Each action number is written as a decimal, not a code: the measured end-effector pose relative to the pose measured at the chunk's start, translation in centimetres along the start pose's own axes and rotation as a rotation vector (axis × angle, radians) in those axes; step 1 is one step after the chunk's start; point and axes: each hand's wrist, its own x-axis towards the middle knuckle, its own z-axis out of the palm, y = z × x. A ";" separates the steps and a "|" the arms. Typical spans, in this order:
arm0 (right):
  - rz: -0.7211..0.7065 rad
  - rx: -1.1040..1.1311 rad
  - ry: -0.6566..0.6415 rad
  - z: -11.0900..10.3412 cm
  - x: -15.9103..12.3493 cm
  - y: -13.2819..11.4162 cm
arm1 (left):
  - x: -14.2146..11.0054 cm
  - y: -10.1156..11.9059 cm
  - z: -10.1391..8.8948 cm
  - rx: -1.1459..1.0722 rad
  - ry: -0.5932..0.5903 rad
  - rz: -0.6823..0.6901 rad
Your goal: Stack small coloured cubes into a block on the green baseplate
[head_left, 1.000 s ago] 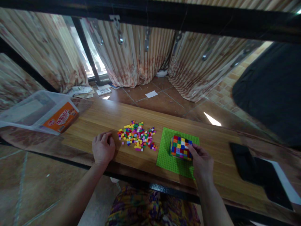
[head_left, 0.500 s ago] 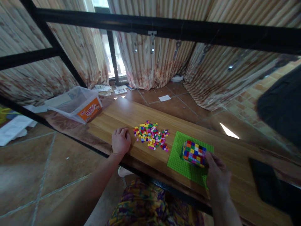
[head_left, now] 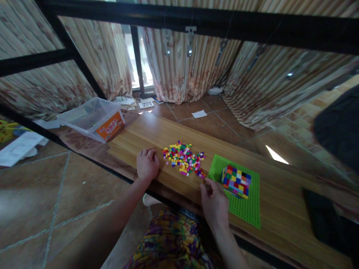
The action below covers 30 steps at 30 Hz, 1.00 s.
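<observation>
My left hand (head_left: 147, 164) rests on the wooden tabletop with its fingers curled in; nothing shows in it. Just to its right lies a loose pile of small coloured building bricks (head_left: 185, 158). At the pile's near right edge is my right hand (head_left: 215, 201), its thumb and forefinger slightly apart and bent toward the nearest bricks. Its knuckles overlap the left side of a green studded baseplate (head_left: 246, 213). On that plate stands a block built of many-coloured bricks (head_left: 237, 181), with neither hand on it.
A clear plastic tub (head_left: 92, 119) with an orange label stands beyond the table's left end. Toward the right end lies a dark flat object (head_left: 322, 213). A black metal bar (head_left: 179, 18) crosses above the table. Papers (head_left: 199, 114) lie on the tiled floor.
My right hand has left the right side of the brick block and moved left to the loose pile. The left hand keeps its place on the table. The view has shifted slightly.
</observation>
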 end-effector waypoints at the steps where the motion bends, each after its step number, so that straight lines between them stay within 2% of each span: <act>1: -0.004 -0.041 0.006 0.4 0.3 0.1 | 0.0 0.0 0.0 -0.004 0.000 -0.002; 9: -0.143 -0.152 -0.013 1.2 2.2 0.3 | 0.0 -0.1 0.0 -0.014 0.012 0.005; 19: -0.118 -0.243 -0.067 1.7 3.1 -0.2 | 0.0 -0.1 -0.1 -0.008 0.008 0.003; 25: -0.119 0.025 0.013 0.4 2.7 -1.4 | 0.2 -0.2 -0.1 0.013 -0.012 0.012; 30: 0.058 0.301 0.012 -2.6 1.2 -1.5 | 0.3 -0.5 0.0 0.035 0.011 0.031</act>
